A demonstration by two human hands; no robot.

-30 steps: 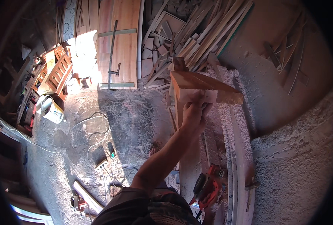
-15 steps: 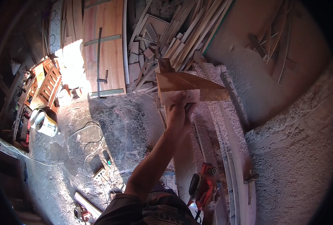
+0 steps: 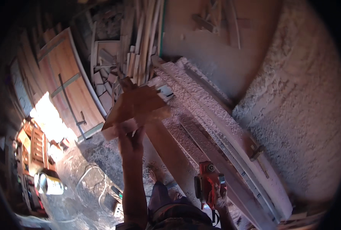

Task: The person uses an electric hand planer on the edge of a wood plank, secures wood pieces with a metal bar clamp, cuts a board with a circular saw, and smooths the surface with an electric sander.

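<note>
My left hand grips an angular brown wooden piece by its pale lower edge. It is held up over the far end of the dusty bench, and motion blurs its outline. Low on the right, my right hand is closed around a red electric planer with a black knob. The tool is held beside the bench planks, and its body hides most of the fingers. Under the left hand, a long brown plank slants toward me.
A shavings-covered beam runs along the bench, with a clamp near its right side. Leaning boards, wood offcuts and long strips stand at the back. A white bucket and a pale cord are at left.
The view has swung to the right, so the surroundings appear rotated. My left hand has moved left in the picture, turning the wooden piece. The planer stays low at the right.
</note>
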